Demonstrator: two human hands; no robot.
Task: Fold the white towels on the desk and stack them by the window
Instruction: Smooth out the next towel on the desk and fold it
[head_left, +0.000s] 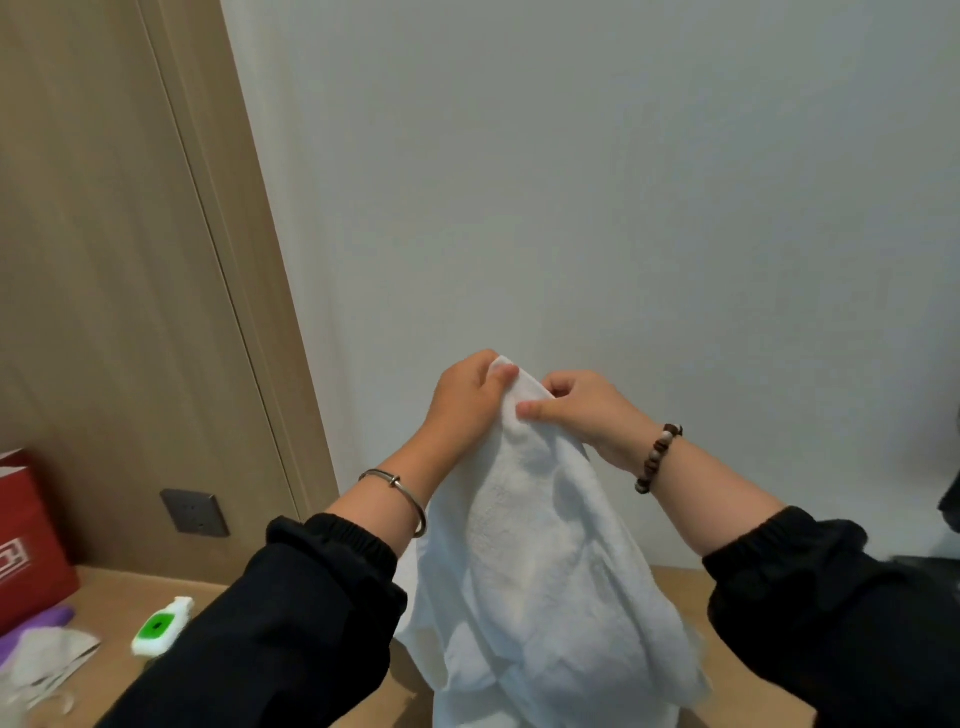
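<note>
One white towel (540, 571) hangs above the counter (737, 670), held up by two hands. The left hand (465, 408) and right hand (589, 415) each pinch its top edge, close together, fingers (535, 409) curled. On the counter's left side are one red box (26, 545) and one small white bottle (161, 626).

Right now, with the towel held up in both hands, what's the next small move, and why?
Probably slide the two hands apart along the top edge. The left hand and right hand both pinch the white towel close together at one spot, so it hangs bunched and creased over the desk. Spreading that edge should open the cloth enough to fold it.
</note>
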